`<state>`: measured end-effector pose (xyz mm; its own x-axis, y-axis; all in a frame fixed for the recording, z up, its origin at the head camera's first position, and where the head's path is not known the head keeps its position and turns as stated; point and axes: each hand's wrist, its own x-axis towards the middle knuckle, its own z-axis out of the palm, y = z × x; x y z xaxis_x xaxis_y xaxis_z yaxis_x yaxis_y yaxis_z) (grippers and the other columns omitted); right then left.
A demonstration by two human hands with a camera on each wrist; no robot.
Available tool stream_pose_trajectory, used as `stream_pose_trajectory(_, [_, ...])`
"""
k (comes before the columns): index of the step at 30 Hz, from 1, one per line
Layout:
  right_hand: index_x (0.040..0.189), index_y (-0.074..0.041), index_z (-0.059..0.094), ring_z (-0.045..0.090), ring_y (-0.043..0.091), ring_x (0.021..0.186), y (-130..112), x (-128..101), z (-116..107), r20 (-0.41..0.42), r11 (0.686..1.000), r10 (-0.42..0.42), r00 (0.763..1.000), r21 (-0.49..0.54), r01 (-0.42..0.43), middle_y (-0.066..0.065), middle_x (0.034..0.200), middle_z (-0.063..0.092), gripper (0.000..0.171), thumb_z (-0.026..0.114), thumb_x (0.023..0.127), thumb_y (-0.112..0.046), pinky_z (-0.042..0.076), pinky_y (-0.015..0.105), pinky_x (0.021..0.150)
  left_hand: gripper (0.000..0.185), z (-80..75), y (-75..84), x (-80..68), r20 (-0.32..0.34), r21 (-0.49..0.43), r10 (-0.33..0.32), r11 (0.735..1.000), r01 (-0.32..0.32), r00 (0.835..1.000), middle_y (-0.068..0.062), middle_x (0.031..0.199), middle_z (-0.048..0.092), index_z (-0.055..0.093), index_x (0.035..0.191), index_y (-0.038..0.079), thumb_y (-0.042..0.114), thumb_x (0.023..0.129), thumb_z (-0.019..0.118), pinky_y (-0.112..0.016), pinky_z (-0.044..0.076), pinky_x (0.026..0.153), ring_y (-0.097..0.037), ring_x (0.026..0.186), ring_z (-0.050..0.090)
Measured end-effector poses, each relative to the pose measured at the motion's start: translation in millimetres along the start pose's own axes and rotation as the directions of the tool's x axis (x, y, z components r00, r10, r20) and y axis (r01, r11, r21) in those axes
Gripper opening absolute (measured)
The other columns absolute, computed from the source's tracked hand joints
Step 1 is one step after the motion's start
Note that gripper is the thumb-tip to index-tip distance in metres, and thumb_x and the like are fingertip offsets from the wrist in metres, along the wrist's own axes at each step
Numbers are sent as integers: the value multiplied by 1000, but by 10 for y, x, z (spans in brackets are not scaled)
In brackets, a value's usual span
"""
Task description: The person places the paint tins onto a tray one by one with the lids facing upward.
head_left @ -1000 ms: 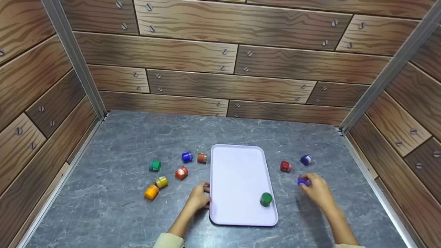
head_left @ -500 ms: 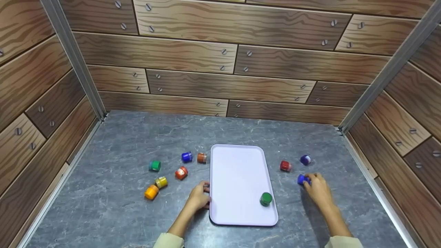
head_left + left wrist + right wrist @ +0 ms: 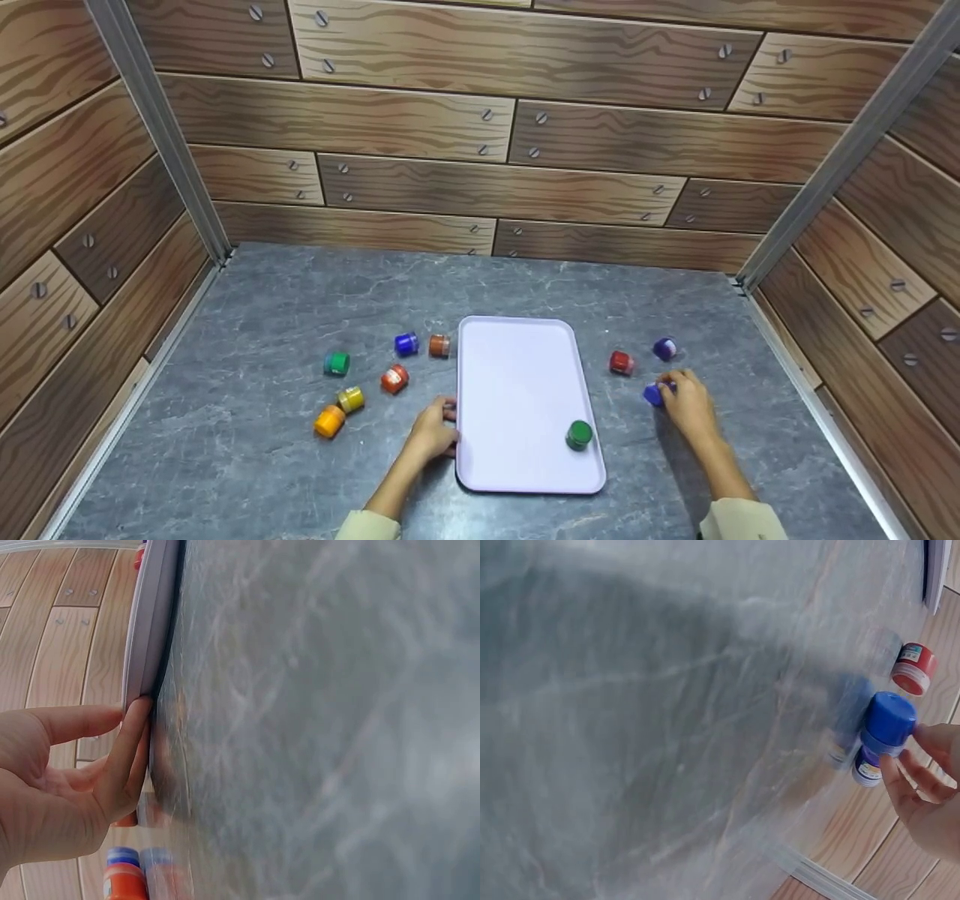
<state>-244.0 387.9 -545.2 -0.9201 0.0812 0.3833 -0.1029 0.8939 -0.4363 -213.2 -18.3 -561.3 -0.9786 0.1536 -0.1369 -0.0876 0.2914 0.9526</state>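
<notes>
Head view: right hand (image 3: pixel 691 411) pinching blue jar (image 3: pixel 653 395) near red jar (image 3: pixel 620 363); left hand (image 3: pixel 430 432) spread, touching lilac tray (image 3: pixel 517 382).

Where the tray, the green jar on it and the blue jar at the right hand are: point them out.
Tray (image 3: pixel 517 382): head view, on its bare floor.
Green jar (image 3: pixel 579 436): head view, on the middle of its green surface.
Blue jar (image 3: pixel 889 718): right wrist view, on its blue side.
</notes>
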Motion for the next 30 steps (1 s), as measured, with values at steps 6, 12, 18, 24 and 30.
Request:
stream_pose_trajectory(6, [94, 10, 58, 55, 43, 89, -3, 38, -13, 42, 976, 189, 981, 105, -193, 27, 94, 57, 20, 65, 80, -3, 41, 52, 78, 56, 5, -13, -3, -1, -9, 8, 1000, -8, 1000, -14, 90, 59, 48, 115, -9, -20, 61, 52, -33, 52, 46, -25, 64, 60])
stream_pose_trajectory(12, [94, 15, 55, 62, 35, 71, -28, 84, -141, 271, 900, 409, 871, 37, -434, 22, 75, 62, 41, 61, 85, -25, 50, 38, 62, 56, 2, -12, 3, -11, 3, -6, 1000, 6, 1000, -12, 89, 58, 49, 116, -7, -21, 62, 52, -33, 52, 46, -24, 63, 59])
stream_pose_trajectory(18, [102, 17, 49, 60, 12, 53, -20, 156, -159, 414, 831, 429, 803, 169, -530, 8, 63, 61, 39, 57, 86, -18, 50, 20, 49, 56, -5, -8, 5, -5, -3, -7, 1000, 7, 1000, -12, 89, 57, 49, 115, -6, -20, 62, 53, -34, 52, 46, -24, 64, 59])
stream_pose_trajectory(24, [109, 18, 45, 58, 18, 60, -73, 217, -160, 452, 842, 376, 809, 199, -502, 20, 79, 58, 39, 54, 82, -9, 52, 26, 55, 54, 1, -11, 5, -10, 13, -1, 1000, 1, 1000, -11, 88, 58, 50, 115, -6, -20, 62, 52, -33, 52, 45, -23, 65, 58])
stream_pose_trajectory(30, [108, 18, 46, 59, 24, 69, -108, 231, -148, 461, 863, 339, 820, 194, -466, 31, 94, 54, 39, 55, 79, -6, 54, 31, 59, 54, 4, -8, 9, -3, 8, 0, 1000, 0, 1000, -11, 88, 58, 49, 115, -6, -20, 63, 52, -33, 52, 46, -24, 66, 58])
